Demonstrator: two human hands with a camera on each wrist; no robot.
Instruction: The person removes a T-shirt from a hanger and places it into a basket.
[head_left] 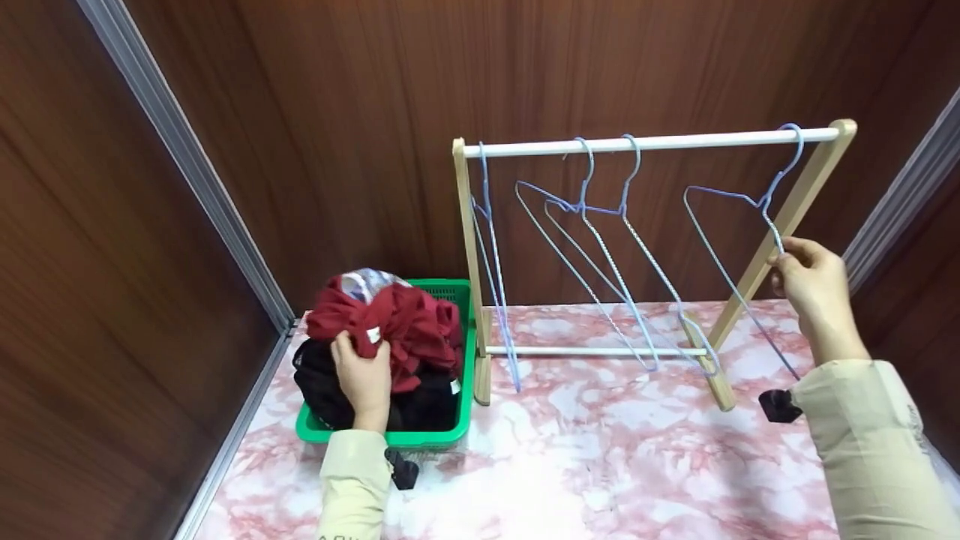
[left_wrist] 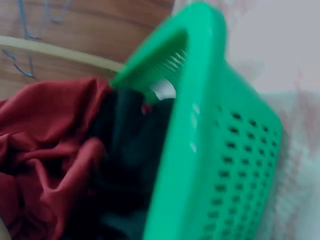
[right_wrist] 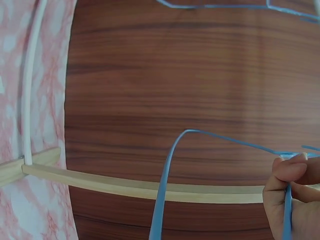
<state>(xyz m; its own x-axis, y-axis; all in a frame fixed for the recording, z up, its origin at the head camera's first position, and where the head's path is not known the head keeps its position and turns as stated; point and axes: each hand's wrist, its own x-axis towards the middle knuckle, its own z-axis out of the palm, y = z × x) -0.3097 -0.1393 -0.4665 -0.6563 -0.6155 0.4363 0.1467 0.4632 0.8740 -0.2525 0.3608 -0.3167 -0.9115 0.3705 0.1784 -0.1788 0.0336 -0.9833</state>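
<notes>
In the head view my left hand [head_left: 362, 379] grips a red garment [head_left: 420, 322] with a small white tag, at the top of a pile of clothes. The pile lies in a green plastic basket [head_left: 466, 375], with black clothing [head_left: 319, 379] under the red and a patterned white-blue cloth [head_left: 367, 283] behind. My right hand [head_left: 817, 289] pinches the near shoulder of a blue wire hanger [head_left: 765, 202], whose hook is over the rack's white bar [head_left: 697, 142]. The right wrist view has the fingers around that hanger's wire; the left wrist view has red folds [left_wrist: 55, 120] beside the basket's wall.
The small rack has wooden posts [head_left: 466, 225] and a lower white rod [head_left: 570, 351]. Other blue hangers [head_left: 634, 251] hang along its bar, one close to the left post. Brown wood-grain panels [head_left: 360, 112] enclose the pink marbled surface [head_left: 600, 450].
</notes>
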